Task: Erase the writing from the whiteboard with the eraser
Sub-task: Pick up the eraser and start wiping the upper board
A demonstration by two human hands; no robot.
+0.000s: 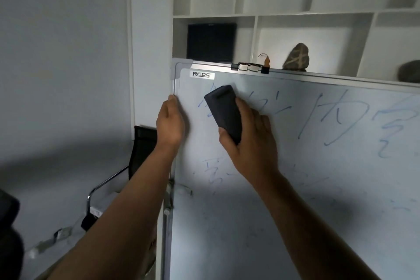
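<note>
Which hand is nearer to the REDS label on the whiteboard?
Right. The right hand holds the eraser just below the REDS label; the left hand grips the whiteboard's left edge, lower down.

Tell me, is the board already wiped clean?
No, blue writing still covers the whiteboard beside the eraser.

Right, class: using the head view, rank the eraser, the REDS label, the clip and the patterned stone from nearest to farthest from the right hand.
1. Eraser: gripped in the right hand.
2. REDS label: upper left, in the board's corner.
3. Clip: on the board's top edge.
4. Patterned stone: on the shelf, upper right.
</note>
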